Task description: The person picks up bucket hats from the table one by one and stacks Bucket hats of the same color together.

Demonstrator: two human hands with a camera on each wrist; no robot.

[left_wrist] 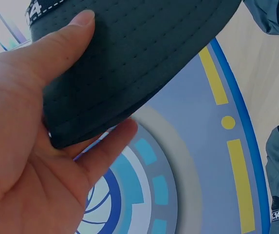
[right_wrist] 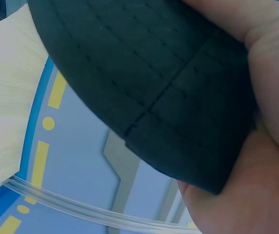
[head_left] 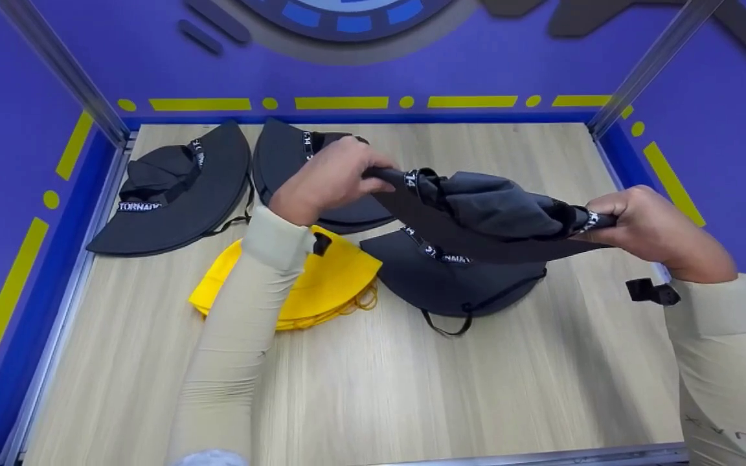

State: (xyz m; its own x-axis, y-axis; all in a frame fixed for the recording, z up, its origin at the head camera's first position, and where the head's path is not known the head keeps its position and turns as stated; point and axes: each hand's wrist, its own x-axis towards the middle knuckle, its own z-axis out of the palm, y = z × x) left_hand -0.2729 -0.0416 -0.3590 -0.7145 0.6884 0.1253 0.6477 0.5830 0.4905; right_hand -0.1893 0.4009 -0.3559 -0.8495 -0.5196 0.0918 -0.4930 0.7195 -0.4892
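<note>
Nearest are 2 pale sleeves (head_left: 230,362) reaching in from the lower edge of the head view; the right sleeve bears dark lettering. The held hat (head_left: 502,207) is up above the bench (head_left: 451,395), spanning the gap between the left hand (head_left: 334,178) and the right hand (head_left: 648,226). The left hand's fingers grasp an end of the brim, thumb laid on the stitched surface and other fingers beneath (the left wrist view shows this plainly). The right hand's fingers grip the opposite end, whose rows of stitching and seam fill much of the right wrist view. Between the hands the crown bunches into soft folds, with a 14 on the band near the left hand.

On the bench, a yellow hat (head_left: 327,285) lies flattened, partly hidden by the left sleeve, with thin cords (head_left: 365,299) at its right edge. Just right of it lies a black hat (head_left: 476,294), partly hidden by the held hat.

Farther back are 2 more dark hats: the far-left hat (head_left: 217,188), lettered TORNADO, and the far-middle hat (head_left: 279,155), partly behind the left hand. Beyond stands a purple wall (head_left: 379,74) with yellow dashes and dots.
</note>
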